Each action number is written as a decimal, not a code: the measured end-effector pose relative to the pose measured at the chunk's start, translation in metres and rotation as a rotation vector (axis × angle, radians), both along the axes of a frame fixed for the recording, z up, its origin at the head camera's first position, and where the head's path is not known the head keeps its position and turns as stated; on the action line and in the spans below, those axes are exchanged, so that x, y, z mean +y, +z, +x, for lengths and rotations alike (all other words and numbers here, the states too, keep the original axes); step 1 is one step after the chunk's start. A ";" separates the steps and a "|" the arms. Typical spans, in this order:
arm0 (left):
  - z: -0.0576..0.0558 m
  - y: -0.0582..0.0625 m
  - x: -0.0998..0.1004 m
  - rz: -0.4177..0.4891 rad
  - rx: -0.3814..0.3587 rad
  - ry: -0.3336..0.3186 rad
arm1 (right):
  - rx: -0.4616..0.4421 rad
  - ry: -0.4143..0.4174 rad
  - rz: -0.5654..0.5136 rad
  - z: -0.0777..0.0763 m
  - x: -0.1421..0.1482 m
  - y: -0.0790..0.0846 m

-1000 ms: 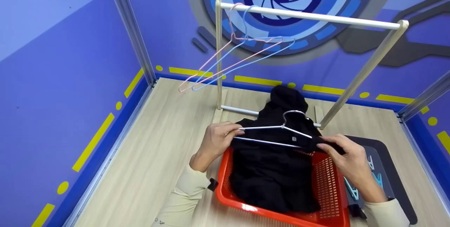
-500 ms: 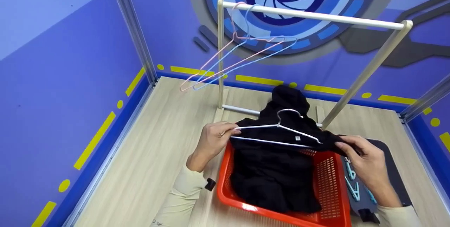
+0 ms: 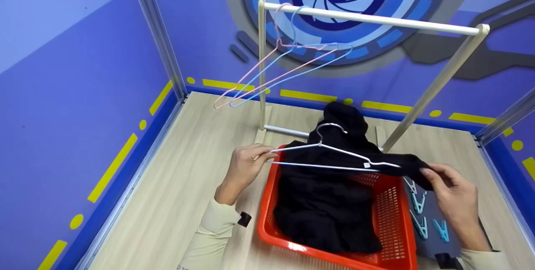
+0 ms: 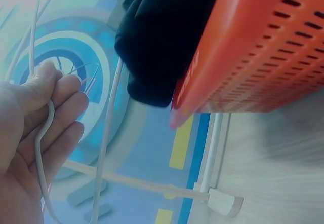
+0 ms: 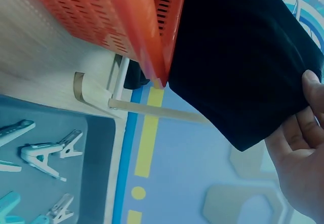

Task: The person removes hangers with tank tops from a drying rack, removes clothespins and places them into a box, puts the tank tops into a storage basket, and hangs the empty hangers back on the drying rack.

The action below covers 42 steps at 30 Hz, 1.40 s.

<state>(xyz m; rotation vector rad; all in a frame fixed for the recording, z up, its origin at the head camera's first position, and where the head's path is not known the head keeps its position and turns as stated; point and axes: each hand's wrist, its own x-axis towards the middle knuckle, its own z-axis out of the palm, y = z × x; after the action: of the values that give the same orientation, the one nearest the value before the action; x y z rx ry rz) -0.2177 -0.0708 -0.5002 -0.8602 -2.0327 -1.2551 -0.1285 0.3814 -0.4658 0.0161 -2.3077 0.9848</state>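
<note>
My left hand pinches the left end of a white wire hanger; in the left wrist view the hanger's wire passes between thumb and fingers. Over the red basket, the hanger's right end lies in a black garment with a small white label. My right hand pinches a stretched-out part of this garment beyond the hanger's end. In the right wrist view thumb and fingers grip the cloth's edge. Most of the garment sits in the basket, and a dark part hangs over its far side.
Behind the basket stands a rack with a white rail. A pink hanger and a blue hanger hang at its left end. Right of the basket, a grey tray holds several clips. Walls enclose the wooden tabletop.
My right hand has moved right, drawing the cloth out past the hanger's right end. My left hand and the hanger have shifted slightly left. More clips show beside the basket.
</note>
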 end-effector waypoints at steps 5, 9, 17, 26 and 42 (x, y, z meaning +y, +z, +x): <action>-0.001 -0.001 -0.006 0.028 -0.018 -0.001 | -0.030 -0.064 -0.034 0.002 0.005 -0.002; 0.000 -0.002 -0.011 0.045 -0.032 -0.021 | -0.041 -0.088 -0.049 0.002 0.007 -0.004; 0.003 -0.004 -0.021 0.100 -0.113 0.001 | -0.063 -0.154 -0.101 0.007 0.010 -0.006; 0.012 -0.006 -0.019 0.205 -0.219 0.136 | -0.144 0.053 -0.037 0.011 0.008 -0.014; 0.048 0.004 0.009 0.214 -0.383 0.343 | -0.435 0.401 0.123 0.017 -0.023 -0.024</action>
<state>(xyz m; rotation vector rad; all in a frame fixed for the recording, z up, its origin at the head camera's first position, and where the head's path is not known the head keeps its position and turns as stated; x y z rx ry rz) -0.1698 -0.0614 -0.4967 -0.1658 -2.1623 -1.4815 -0.1114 0.3585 -0.4897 0.3609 -2.8344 1.1243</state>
